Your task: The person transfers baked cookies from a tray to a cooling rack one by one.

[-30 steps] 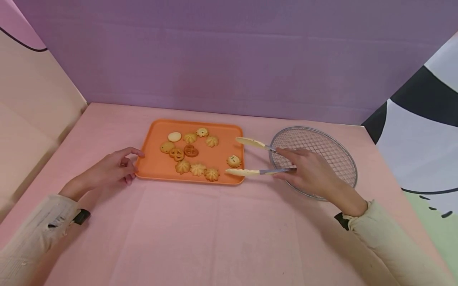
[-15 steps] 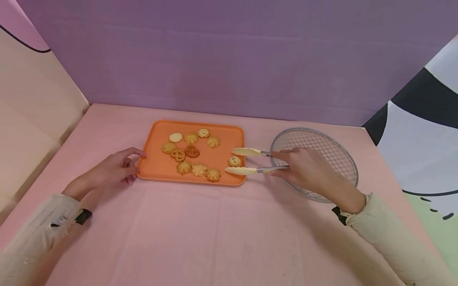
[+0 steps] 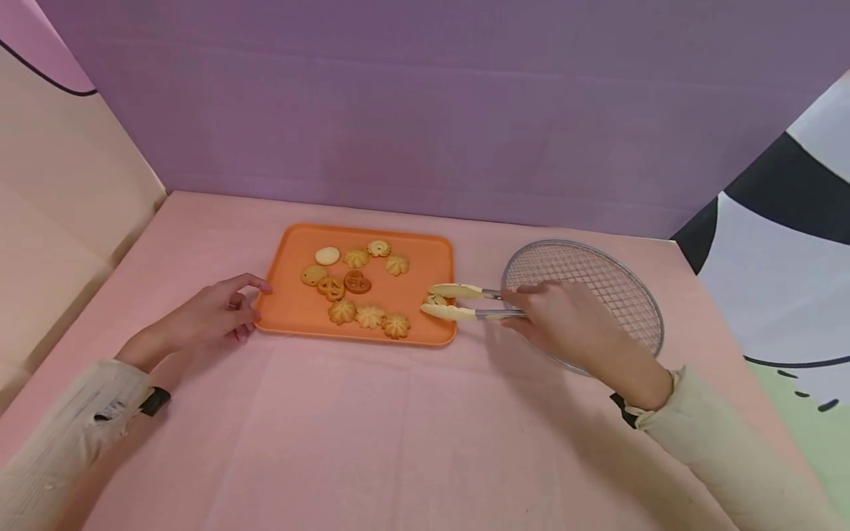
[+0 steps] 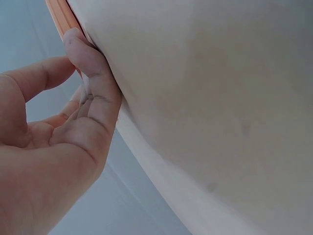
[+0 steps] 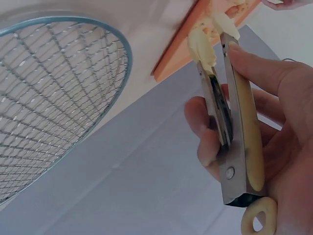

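Note:
An orange tray holds several small cookies and pretzels. The left hand grips the tray's left edge, its thumb and a bent finger at the rim in the left wrist view. In the right hand are metal tongs with cream tips and handle grips, thumb on one arm, fingers curled around the other. The tong tips reach over the tray's right end on either side of a round cookie, mostly covered by them. Whether both tips touch it I cannot tell. Two pretzels lie near the tray's middle left.
A round wire mesh rack with a metal rim lies on the pink tablecloth, right of the tray and partly under the right hand. Flower-shaped cookies line the tray's near side. A purple wall stands behind.
The tongs have come down and inward around the cookie at the tray's right end, their tips narrowing from wide apart. The left hand stays at the tray's edge.

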Demonstrator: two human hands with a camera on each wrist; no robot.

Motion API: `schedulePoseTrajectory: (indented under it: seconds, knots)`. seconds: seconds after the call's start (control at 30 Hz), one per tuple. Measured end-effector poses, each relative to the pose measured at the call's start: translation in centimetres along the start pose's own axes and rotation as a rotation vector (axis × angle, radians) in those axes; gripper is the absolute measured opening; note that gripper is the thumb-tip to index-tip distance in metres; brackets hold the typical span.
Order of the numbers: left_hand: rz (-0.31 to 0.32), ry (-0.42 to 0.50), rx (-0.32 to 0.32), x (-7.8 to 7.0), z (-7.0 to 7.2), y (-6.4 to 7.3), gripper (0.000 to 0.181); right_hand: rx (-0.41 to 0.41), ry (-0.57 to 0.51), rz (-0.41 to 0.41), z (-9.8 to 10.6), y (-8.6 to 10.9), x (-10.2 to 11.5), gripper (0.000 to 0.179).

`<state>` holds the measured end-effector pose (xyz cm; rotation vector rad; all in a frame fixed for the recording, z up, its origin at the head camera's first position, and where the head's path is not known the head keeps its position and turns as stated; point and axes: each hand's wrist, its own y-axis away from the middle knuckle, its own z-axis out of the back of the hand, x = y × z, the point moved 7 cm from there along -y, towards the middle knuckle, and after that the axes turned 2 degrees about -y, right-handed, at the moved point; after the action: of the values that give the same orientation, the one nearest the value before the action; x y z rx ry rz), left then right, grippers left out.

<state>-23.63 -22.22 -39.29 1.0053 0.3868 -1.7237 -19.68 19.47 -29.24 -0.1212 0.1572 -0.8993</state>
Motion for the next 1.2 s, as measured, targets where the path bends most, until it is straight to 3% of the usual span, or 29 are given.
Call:
schedulePoseTrajectory:
  seconds: [0.17,0.5,0.8,1.2]
  knots:
    - [0.005,-0.004,0.003,0.1,0.0,-0.1,0.039,-0.009,0.006,-0.006,-0.4,0.2,-0.3,0.036]
    - [0.007,-0.010,-0.005,0.0,0.0,0.0,0.040,0.054,-0.135,-0.060,0.1,-0.1,-1.0,0.036]
    - [0.007,-0.026,-0.004,0.2,-0.1,-0.2,0.040,0.069,-0.083,-0.078,0.6,-0.3,-1.0,0.035]
    - [0.000,-0.020,0.003,0.2,-0.1,-0.2,0.041,-0.001,-0.078,-0.051,1.1,0.1,-1.4,0.035]
